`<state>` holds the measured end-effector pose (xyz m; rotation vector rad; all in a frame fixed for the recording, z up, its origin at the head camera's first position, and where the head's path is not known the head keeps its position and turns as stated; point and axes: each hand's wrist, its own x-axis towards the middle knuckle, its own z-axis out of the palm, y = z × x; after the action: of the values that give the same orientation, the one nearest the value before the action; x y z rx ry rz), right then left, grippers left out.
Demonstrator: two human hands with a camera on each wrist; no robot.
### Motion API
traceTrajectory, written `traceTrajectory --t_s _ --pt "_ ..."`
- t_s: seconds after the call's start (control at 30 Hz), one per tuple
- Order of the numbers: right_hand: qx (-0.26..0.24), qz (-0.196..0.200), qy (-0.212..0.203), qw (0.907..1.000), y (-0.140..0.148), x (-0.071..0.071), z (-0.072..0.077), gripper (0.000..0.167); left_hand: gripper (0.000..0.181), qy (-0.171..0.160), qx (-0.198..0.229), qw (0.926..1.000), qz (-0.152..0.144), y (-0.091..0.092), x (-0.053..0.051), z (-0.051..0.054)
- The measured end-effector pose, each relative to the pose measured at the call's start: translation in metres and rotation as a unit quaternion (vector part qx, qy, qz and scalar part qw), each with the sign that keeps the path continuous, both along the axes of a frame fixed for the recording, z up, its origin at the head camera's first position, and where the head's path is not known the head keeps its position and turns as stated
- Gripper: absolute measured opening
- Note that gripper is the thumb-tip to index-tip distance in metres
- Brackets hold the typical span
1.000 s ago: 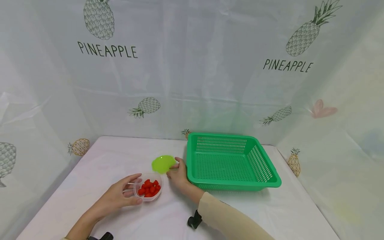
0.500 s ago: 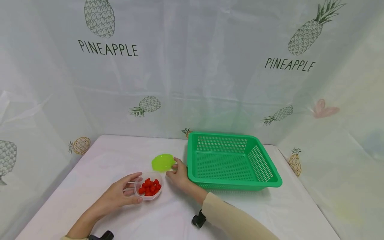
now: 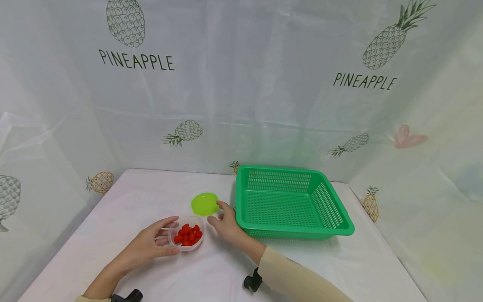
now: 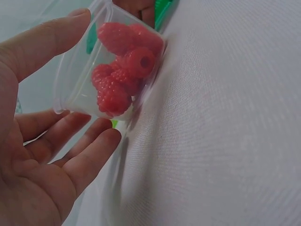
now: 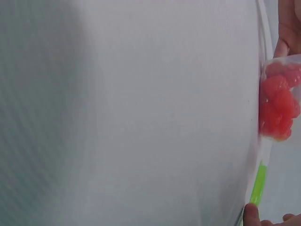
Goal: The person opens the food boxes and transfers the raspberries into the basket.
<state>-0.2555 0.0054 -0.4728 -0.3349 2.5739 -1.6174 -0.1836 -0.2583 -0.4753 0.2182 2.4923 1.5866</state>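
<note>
Your left hand (image 3: 147, 246) is curved round the near-left side of a clear plastic tub (image 3: 188, 220), the thumb on one side and the other fingers on the other, so you hold it in a loose cradle. The tub sits on the worktop (image 3: 151, 193), rounded at the corners, with smooth, see-through walls and a raised lip. Inside lies a heap of red raspberries (image 3: 188, 235); the left wrist view shows their bumpy, glossy skins and the round hollow at the end of one.

Your right hand (image 3: 227, 226) is at the right edge of a lime-green lid (image 3: 204, 204), a flat, rounded, shiny piece lying just behind the tub. Its thumb and forefinger stand apart with nothing between them; you cannot tell from these views whether a fingertip touches the lid.

To the right of that hand, and very near it, stands a green plastic basket (image 3: 294, 230), rectangular with rounded corners, a broad smooth rim and walls and floor pierced by rows of small slots. The worktop has a pale cover, and up close your left wrist view shows a fine woven texture. Behind rises a creased, slightly glossy white sheet (image 3: 241, 96) printed with pineapples and lettering. A beige sleeve (image 3: 298, 272) covers your right forearm.
</note>
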Motion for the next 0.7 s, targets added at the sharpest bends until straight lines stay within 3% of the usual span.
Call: traceTrajectory --t_s 0.27,0.47,0.7 --pt "0.043 0.068 0.080 0.9936 0.000 0.013 0.012 0.052 0.094 0.004 0.004 1.0000 -0.003 -0.001 -0.002 -0.002" --pt "0.094 0.113 0.130 0.9807 -0.002 0.019 0.025 0.046 0.095 -0.011 0.014 0.9998 -0.009 -0.001 0.000 0.000" --pt "0.137 0.150 0.166 0.9651 -0.004 0.013 0.033 0.040 0.093 -0.014 0.018 0.9995 -0.020 -0.005 0.000 0.000"
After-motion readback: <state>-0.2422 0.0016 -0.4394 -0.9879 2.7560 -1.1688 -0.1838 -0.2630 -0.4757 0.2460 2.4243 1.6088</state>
